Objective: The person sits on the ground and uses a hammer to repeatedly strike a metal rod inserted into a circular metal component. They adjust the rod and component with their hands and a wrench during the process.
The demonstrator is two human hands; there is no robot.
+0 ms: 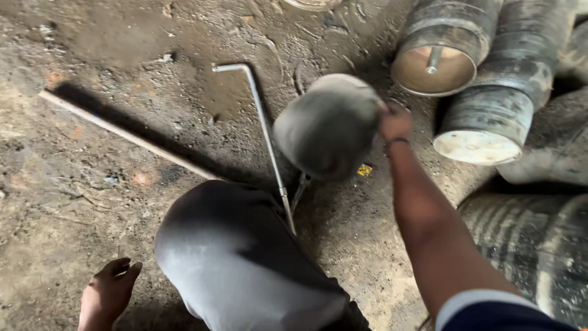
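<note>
A rounded grey object [329, 125] was gripped at its edge by the right hand [395, 122], fingers curled around it, apparently to steady it above the dirt floor [92, 196].

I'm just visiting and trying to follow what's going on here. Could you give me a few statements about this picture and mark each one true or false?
1. The right hand grips a rounded grey object held above the ground. True.
2. The bent metal rod is held in the right hand. False: it lies on the dirt floor, running under the grey object.
3. A long wooden stick lies on the ground to the left. True.
4. The metal drums at upper right stand upright. False: they lie on their sides, open ends facing the camera.
5. The person wears a shoe. False: the foot at lower left is bare.
</note>
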